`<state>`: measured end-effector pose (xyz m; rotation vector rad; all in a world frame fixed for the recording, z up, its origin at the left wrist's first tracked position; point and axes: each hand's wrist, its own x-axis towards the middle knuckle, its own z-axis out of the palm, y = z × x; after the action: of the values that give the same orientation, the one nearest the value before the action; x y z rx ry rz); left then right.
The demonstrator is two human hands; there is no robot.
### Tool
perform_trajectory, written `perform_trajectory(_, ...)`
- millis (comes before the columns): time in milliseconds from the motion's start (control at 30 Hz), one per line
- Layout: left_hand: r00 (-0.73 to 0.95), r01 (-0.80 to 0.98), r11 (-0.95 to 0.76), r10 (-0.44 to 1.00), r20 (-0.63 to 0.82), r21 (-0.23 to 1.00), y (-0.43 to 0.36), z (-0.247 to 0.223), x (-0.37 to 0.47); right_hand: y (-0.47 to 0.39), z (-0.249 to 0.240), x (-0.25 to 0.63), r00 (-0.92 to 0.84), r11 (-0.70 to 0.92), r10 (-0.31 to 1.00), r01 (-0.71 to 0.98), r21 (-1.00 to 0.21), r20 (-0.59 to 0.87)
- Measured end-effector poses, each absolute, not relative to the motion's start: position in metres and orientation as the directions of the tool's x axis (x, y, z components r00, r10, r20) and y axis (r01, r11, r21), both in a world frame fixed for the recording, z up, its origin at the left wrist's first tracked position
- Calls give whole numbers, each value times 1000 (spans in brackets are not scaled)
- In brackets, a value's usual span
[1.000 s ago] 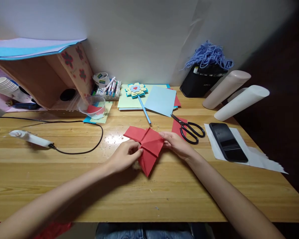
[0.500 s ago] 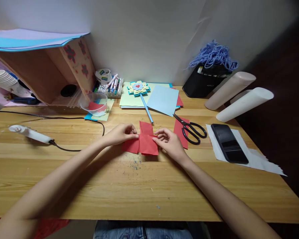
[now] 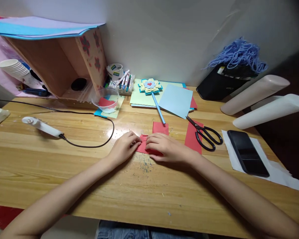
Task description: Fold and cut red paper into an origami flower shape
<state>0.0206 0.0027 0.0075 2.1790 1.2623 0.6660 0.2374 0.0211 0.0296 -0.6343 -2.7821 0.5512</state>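
Note:
My left hand rests on the wooden table, its curled fingers pinching the left edge of a small piece of red paper. Over the right part of that paper lies my right hand, fingers bent and pressed onto it, hiding much of it. Just behind my right hand is another red paper square, flat on the table. Right of it, black-handled scissors lie partly across a red paper strip. A paper flower with a blue stem points toward the red square.
Behind are coloured sheets, a light-blue sheet, a clear plastic bowl and markers. A white glue gun with a black cord lies left. At right are a phone and white rolls.
The red paper has come down and left from between my raised fingers to the table. My right hand has moved over it. The view has shifted left.

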Motion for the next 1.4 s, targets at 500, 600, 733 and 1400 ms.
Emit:
perform_trajectory(500, 457, 621, -437, 876, 152, 650, -4, 7, 22, 32, 29, 230, -915, 884, 380, 316, -345, 135)
perform_trajectory(600, 476, 577, -415, 871, 123, 703, -4, 14, 17, 31, 20, 230, -884, 809, 436, 304, -503, 168)
perform_trajectory(733, 491, 579, -401, 867, 88, 710, -6, 21, 13, 32, 15, 235, -851, 719, 503, 315, -620, 151)
perform_trajectory(1400, 509, 620, -509, 840, 187, 597, -9, 12, 15, 27, 19, 240, -948, 984, 174, 180, -3, 268)
